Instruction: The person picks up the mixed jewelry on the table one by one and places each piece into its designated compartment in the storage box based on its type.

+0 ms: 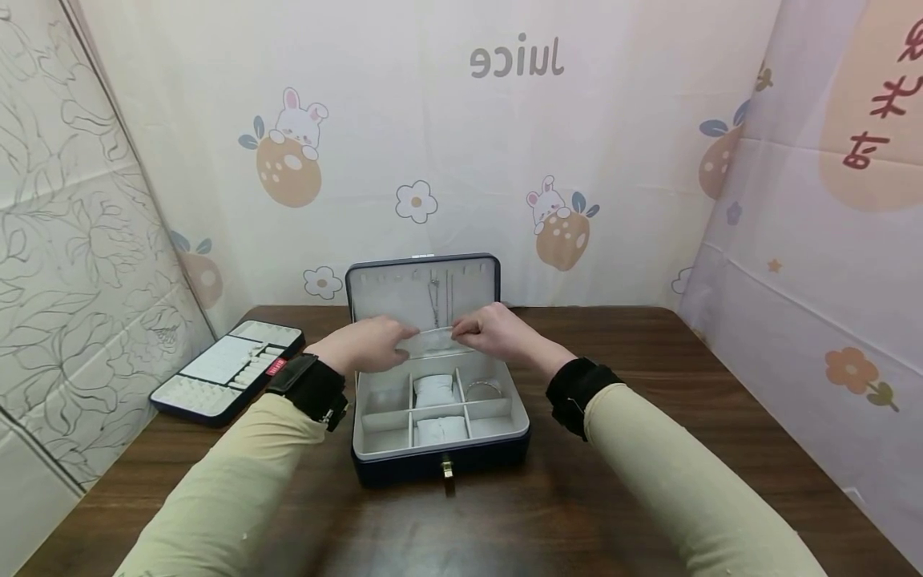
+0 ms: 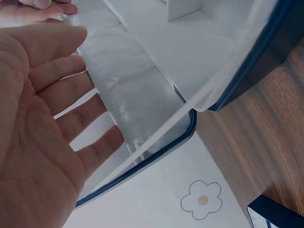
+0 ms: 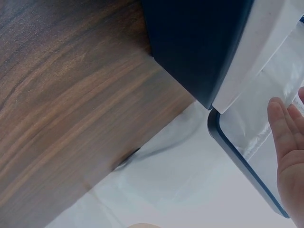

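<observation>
A dark blue jewelry box (image 1: pixel 441 473) stands raised-lidded on the table, its pale inside split into compartments. Two white cushions (image 1: pixel 436 391) lie in the middle ones, and a bangle (image 1: pixel 483 390) in a right one. Thin necklaces (image 1: pixel 435 296) hang inside the lid, above a gathered fabric pocket (image 2: pixel 130 95). My left hand (image 1: pixel 371 343) reaches to the pocket's left part; in the left wrist view its fingers are extended, tips at the gathered edge, thumb apart. My right hand (image 1: pixel 499 332) pinches around the pocket's edge on the right; its fingertips are partly hidden.
A flat jewelry tray (image 1: pixel 216 365) with a dark rim and a red tag lies left of the box, near my left forearm. A printed cloth (image 1: pixel 461 160) hangs close behind the lid. Brown wooden table (image 1: pixel 613 489) extends to the right and front.
</observation>
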Available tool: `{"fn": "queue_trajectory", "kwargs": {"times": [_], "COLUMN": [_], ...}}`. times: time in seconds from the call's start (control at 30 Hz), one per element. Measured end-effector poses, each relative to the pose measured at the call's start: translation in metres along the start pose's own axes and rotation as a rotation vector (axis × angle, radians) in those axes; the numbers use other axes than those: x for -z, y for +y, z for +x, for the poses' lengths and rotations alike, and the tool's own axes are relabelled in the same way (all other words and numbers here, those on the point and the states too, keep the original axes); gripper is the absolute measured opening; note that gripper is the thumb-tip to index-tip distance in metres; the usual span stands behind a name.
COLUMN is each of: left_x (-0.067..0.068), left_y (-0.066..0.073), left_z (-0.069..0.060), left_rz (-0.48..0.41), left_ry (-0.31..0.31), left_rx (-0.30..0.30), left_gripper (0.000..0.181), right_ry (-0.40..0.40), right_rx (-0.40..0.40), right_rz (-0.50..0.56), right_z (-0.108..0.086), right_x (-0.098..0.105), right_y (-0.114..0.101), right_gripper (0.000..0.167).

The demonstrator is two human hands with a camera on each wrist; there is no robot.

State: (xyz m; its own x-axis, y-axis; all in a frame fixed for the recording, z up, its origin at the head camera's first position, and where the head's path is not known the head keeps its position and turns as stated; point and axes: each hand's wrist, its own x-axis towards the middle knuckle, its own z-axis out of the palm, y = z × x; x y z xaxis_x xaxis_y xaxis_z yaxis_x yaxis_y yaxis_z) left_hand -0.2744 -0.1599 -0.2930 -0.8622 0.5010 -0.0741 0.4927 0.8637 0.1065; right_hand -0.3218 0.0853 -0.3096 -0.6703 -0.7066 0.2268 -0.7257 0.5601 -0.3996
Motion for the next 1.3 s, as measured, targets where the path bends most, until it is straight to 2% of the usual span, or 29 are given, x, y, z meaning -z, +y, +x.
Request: {"fn": "queue_trajectory", "kwargs": {"times": [0.33,0.63,0.77,1.07,1.23,1.3], "left_x": [0.001,0.001,0.001,0.004,0.003,0.003], "left_y": [-0.004,-0.007,-0.008,-0.009,-0.011,-0.012], "left_z": [-0.007,-0.013,-0.015,-0.022,-0.027,-0.029], "left_rz": [0.005,0.083,0.096,0.131,0.124,0.101], "left_ry": [0.083,0.175,0.184,0.150,0.173,0.190], "left_rx": [-0.035,-0.052,-0.044,-0.022,-0.043,-0.039], "left_gripper": [0.039,0.037,0.035,0.029,0.023,0.027], "right_ry": [-0.028,-0.044,-0.053,-0.084,-0.055,-0.033], "right_rx": [-0.063,-0.063,-0.070,-0.106,-0.107,-0.111], "right_rz": [0.009,-0.002,-0.004,-0.018,0.000,0.008], "right_z": [0.000,-0.001,-0.002,-0.005,-0.010,-0.013], "right_x": [0.000,0.001,0.002,0.003,0.005,0.006], "right_y": [-0.001,0.002,0.003,0.006,0.009,0.011], "right_gripper": [0.020,0.022,0.022,0.024,0.024,0.024]}}
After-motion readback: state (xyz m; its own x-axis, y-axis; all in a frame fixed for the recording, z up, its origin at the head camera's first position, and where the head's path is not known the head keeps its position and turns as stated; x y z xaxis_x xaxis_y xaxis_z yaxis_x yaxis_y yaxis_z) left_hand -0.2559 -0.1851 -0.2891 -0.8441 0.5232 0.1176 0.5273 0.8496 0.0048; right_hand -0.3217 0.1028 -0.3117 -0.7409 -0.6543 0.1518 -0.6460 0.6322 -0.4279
